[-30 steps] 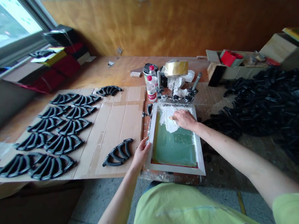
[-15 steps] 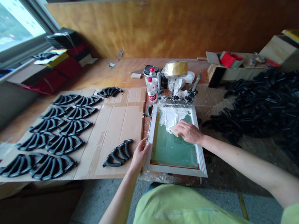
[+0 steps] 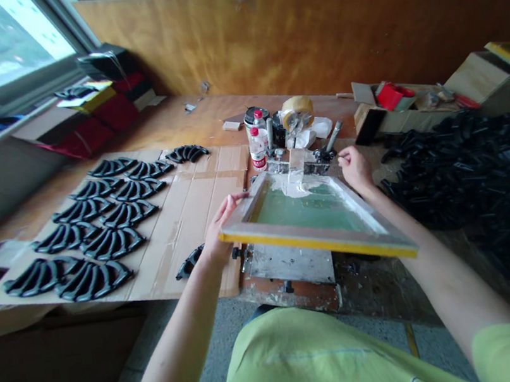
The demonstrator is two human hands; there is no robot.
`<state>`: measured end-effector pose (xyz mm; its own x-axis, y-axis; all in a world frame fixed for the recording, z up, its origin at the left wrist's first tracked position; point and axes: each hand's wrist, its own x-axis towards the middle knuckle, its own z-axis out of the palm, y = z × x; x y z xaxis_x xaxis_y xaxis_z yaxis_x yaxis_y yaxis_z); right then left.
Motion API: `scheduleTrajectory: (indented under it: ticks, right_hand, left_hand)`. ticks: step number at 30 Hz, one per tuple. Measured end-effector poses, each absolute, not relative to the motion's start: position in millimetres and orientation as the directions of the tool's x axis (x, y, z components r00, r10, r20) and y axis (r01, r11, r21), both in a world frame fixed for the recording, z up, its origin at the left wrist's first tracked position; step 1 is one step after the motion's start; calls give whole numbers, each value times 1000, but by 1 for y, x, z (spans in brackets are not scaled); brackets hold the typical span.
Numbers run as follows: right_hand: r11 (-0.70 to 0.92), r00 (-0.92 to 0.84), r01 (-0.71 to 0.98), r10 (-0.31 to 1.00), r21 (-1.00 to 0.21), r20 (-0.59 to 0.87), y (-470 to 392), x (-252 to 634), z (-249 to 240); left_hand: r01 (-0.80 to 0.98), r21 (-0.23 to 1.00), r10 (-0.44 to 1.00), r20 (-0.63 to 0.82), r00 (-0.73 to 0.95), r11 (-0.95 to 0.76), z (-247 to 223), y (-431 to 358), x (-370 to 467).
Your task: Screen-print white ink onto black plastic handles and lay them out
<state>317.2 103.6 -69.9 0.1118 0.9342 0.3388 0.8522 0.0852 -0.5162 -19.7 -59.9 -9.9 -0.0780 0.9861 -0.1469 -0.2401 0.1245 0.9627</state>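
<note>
My left hand (image 3: 222,228) grips the left side of a screen printing frame (image 3: 320,242), whose near end is raised and tilted above a metal base plate (image 3: 292,263). White ink lies on the green mesh (image 3: 310,208) towards the far end. A squeegee (image 3: 296,162) leans there, out of my hands. My right hand (image 3: 356,168) is beyond the frame's right side, fingers curled together; whether anything is in them cannot be made out. A curved black ribbed part (image 3: 189,262) lies by my left forearm, which partly covers it.
Rows of black ribbed parts (image 3: 112,241) lie on a cardboard sheet (image 3: 198,193) at left. A large heap of black parts (image 3: 484,182) fills the right. Behind the frame stand red-capped bottles (image 3: 257,152), a tape roll (image 3: 298,110) and clamps; an open box (image 3: 393,122) stands at back right.
The frame's near end has risen off the base plate, with my left hand on its side. My right hand has let go of the squeegee and moved right, off the mesh.
</note>
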Motion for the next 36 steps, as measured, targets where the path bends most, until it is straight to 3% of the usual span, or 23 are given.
scheduleTrajectory:
  ticks: [2,3,7,9,13,17,20,24,28,31,34,36]
  right_hand:
    - [17,156,835,951,-550,265,83,330,-94]
    - [46,98,830,969,-556,227,71,330,-108]
    - [371,-341,797,928,-477,151,28,297,-143]
    - [436,-412,812,899,-389,147,14,277,-140]
    - [501,-442,796,865,-340,238,-22,233,-111]
    - [678,-656,579,717,-452,236,-64,215,-100]
    - [529,-513,647,835,-549,199,-69,268,-123]
    - [220,-257,846,966,-486,-8,-57,384,-181]
    - [22,-196,812,952,-583,-237,-68,433,-221]
    - [70,-260,792,938,-607,-231,-84,427,-228]
    - [190,-305,814,944,-549,-126,-93,419,-223]
    - [187,-241,842,970,-506,-43,-90,411,-212]
  left_hand:
    - [-268,963,995,-51,-91,25,7,-39,-12]
    - [-284,959,995,-36,-88,10,13,-29,-9]
    - [-349,937,987,-61,-146,6,7,-9,5]
    - [-362,928,980,-142,-142,82,-15,-19,15]
    - [-305,804,859,-493,140,511,-73,-69,43]
    - [-386,773,841,-541,14,504,-111,-110,43]
    - [-398,820,808,-530,-257,411,-136,-132,-4]
    - [-283,822,537,-545,-643,495,-177,-169,-95]
    - [-213,703,390,-591,-706,679,-208,-187,-146]
    - [-141,638,385,-610,-693,757,-212,-182,-157]
    - [-38,571,388,-605,-696,820,-206,-177,-164]
    - [37,536,394,-571,-720,844,-202,-178,-167]
